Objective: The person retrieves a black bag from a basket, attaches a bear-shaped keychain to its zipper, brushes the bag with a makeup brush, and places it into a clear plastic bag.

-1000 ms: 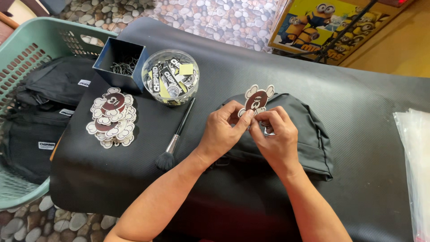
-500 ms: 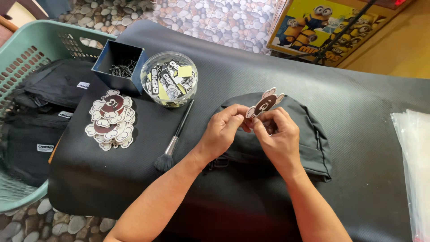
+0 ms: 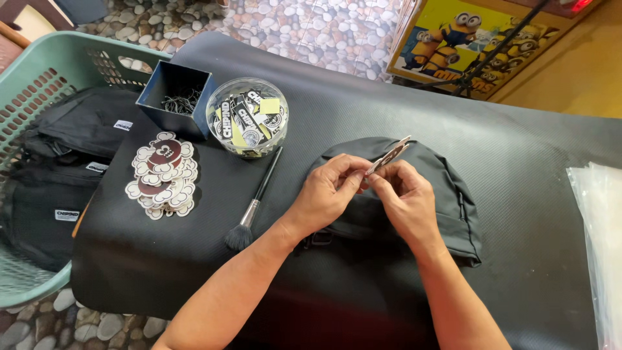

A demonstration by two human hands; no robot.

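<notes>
A black backpack lies flat on the black table cover. Above it, my left hand and my right hand pinch a cloud-shaped brown and white card tag between their fingertips. The tag is tilted nearly edge-on to the camera. Both forearms reach in from the bottom edge.
A stack of the same tags lies at the left, with a black brush beside it. Behind stand a clear round tub of stickers and a dark blue box of small metal chains. A green basket holds black bags. Clear plastic lies at the right.
The tag has lifted off the backpack and turned from face-up to nearly edge-on. Both hands have stayed together over the bag.
</notes>
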